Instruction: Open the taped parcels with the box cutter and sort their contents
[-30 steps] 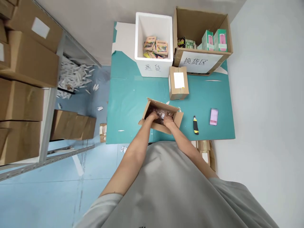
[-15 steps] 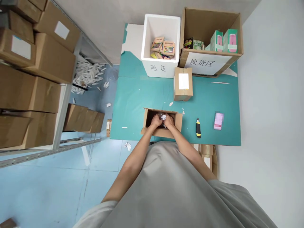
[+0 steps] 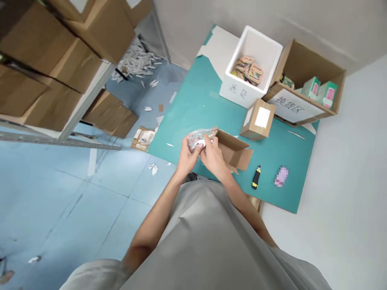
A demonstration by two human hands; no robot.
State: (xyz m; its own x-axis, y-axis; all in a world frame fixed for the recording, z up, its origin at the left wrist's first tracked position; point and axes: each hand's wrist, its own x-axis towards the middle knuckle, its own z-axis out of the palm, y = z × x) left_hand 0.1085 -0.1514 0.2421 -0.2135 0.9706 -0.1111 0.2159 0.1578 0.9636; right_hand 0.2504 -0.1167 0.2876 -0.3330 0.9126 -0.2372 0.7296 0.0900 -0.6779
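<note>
You are gripping the bundle [image 3: 196, 139] in your left hand [image 3: 186, 156] and right hand [image 3: 214, 156], fingers clamped on its crinkled wrap. It is hanging clear of the open box [image 3: 234, 152] on the surface [image 3: 187, 108], so lifting looks done; the wrap is staying closed.

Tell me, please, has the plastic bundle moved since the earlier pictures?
Yes. The plastic bundle is out of the cardboard box; left hand and right hand hold it at its left edge.

One wrapped packet [image 3: 194, 139], one foam box [image 3: 238, 91], one utility knife [image 3: 256, 177]
</note>
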